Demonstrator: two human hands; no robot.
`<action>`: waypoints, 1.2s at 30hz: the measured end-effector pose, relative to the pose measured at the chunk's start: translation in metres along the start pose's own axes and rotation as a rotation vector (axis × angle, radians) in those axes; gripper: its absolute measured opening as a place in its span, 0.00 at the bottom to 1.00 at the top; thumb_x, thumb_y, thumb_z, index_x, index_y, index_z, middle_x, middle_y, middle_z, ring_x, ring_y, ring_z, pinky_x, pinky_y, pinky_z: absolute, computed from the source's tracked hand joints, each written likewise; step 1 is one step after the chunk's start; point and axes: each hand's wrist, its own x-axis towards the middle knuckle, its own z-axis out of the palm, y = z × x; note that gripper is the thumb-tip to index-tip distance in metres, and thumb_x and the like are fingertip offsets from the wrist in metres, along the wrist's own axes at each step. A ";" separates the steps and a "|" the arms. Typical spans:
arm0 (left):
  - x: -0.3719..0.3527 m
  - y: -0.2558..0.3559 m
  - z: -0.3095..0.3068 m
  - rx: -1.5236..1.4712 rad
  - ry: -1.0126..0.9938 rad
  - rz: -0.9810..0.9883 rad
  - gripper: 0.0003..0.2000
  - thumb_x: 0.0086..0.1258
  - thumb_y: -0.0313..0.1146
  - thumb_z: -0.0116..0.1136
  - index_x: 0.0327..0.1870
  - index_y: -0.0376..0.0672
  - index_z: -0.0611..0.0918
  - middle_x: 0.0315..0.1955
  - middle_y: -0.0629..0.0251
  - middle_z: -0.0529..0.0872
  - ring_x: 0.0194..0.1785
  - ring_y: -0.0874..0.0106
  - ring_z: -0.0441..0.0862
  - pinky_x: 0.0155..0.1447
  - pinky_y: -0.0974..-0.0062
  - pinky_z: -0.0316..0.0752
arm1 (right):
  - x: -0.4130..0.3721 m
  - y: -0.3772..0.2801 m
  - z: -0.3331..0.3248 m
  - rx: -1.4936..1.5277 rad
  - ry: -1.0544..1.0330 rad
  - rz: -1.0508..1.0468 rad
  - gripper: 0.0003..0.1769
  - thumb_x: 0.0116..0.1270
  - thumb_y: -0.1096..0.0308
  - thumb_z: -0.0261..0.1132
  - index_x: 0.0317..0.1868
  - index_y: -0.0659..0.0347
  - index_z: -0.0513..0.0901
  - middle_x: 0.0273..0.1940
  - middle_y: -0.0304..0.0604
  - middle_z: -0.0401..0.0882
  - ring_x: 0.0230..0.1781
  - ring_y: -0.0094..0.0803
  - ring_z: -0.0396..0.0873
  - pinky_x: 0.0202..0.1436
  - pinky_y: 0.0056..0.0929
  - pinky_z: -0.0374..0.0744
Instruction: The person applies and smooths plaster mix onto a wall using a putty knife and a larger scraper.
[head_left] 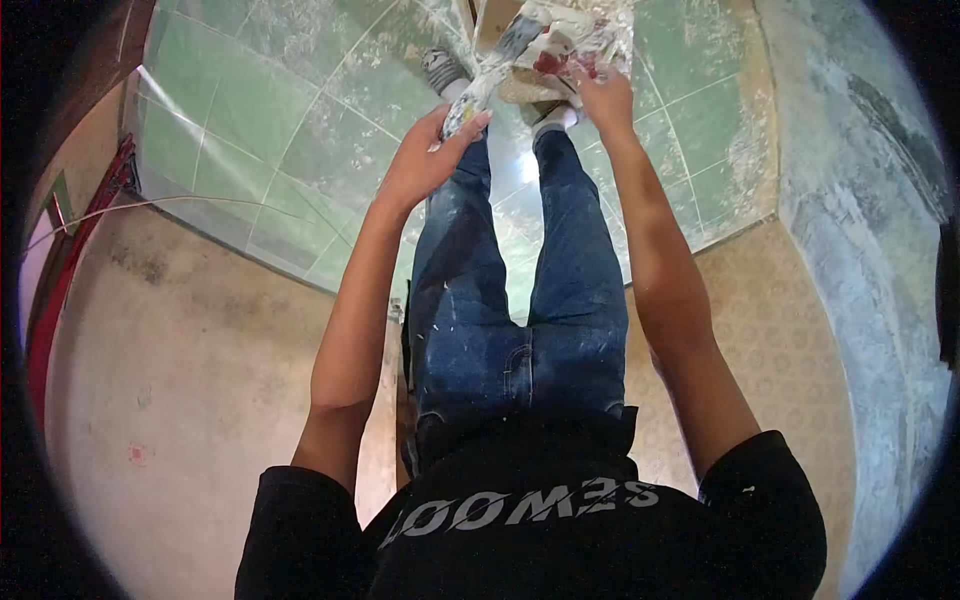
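One smeared tool [488,82] extends beyond the left grip [428,158].

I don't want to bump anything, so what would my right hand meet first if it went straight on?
Most likely the red-and-white smeared lump just ahead of your right hand's fingertips. They may already be touching it; depth is hard to judge here.

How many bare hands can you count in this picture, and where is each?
2. The left hand holds a long, white-smeared object; the right hand is farther right, at a red-patched object. Some right fingers are hard to make out.
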 end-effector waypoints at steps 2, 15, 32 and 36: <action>0.004 0.001 0.003 -0.009 0.018 0.007 0.19 0.73 0.49 0.57 0.44 0.38 0.82 0.32 0.69 0.84 0.38 0.80 0.77 0.47 0.80 0.70 | 0.007 0.010 0.003 0.090 -0.036 0.000 0.26 0.54 0.52 0.73 0.43 0.68 0.85 0.40 0.60 0.85 0.45 0.52 0.83 0.50 0.40 0.78; -0.010 -0.001 0.011 0.022 -0.020 -0.025 0.21 0.73 0.50 0.56 0.48 0.37 0.81 0.34 0.66 0.86 0.40 0.78 0.79 0.48 0.79 0.71 | -0.017 0.025 -0.030 0.621 -0.108 0.104 0.20 0.56 0.69 0.73 0.46 0.71 0.80 0.40 0.48 0.84 0.40 0.32 0.82 0.43 0.29 0.78; -0.015 0.003 0.054 0.059 0.045 0.005 0.18 0.73 0.45 0.58 0.42 0.36 0.81 0.30 0.67 0.84 0.35 0.79 0.77 0.43 0.79 0.71 | -0.023 0.026 -0.057 1.119 -0.135 0.043 0.21 0.71 0.67 0.62 0.59 0.71 0.74 0.48 0.45 0.81 0.46 0.25 0.79 0.48 0.23 0.78; -0.014 -0.004 0.058 0.125 0.124 0.022 0.18 0.71 0.44 0.61 0.41 0.33 0.80 0.30 0.64 0.85 0.34 0.78 0.78 0.40 0.78 0.71 | -0.017 0.032 -0.050 1.010 -0.071 -0.052 0.20 0.73 0.64 0.60 0.57 0.70 0.78 0.47 0.45 0.82 0.45 0.23 0.78 0.48 0.21 0.77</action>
